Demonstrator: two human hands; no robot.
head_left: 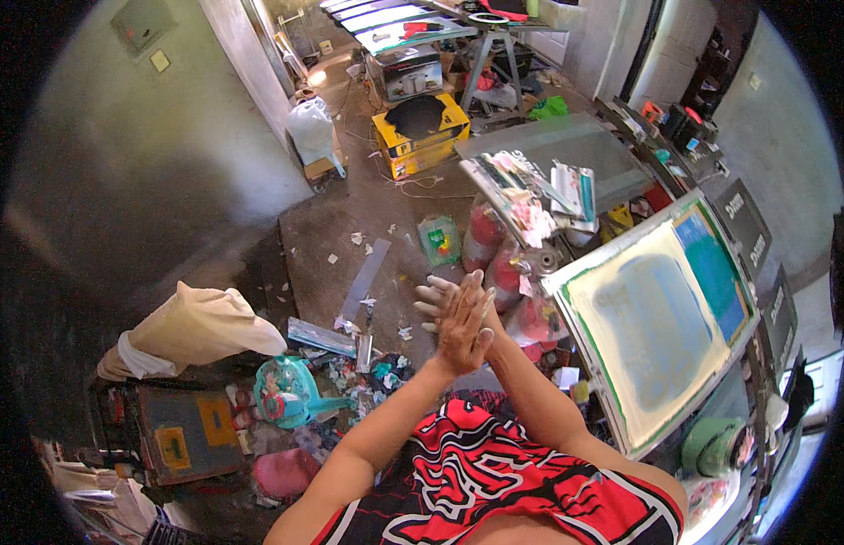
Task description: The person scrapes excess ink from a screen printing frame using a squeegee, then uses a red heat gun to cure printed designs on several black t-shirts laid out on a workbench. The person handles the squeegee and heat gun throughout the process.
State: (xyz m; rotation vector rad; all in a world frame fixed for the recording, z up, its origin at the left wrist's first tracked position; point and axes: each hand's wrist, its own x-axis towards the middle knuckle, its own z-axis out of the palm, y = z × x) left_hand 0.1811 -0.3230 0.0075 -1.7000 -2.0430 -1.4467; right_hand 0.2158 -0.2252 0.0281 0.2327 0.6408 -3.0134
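Note:
My left hand (pixel 462 331) and my right hand (pixel 430 297) are pressed together in front of me, palm against palm. The left lies nearer and covers most of the right. Their fingers are stretched out and pale-smeared, with nothing visible between them. Close on their right stand several red containers (pixel 505 275) with whitish marks. A framed printing screen (pixel 654 313), with a cream coating around a grey-blue area and a teal strip, leans at the right. Above the containers, a board (pixel 504 202) carries papers, a pink crumpled piece and small items.
Scraps and a long grey strip (pixel 365 282) litter the floor ahead. A teal plastic vessel (pixel 290 392) and a cloth-covered object (pixel 199 331) are at left. Farther off stand a yellow box (pixel 422 145) and a trestle table (pixel 495 64). A green pail (pixel 711 447) sits at right.

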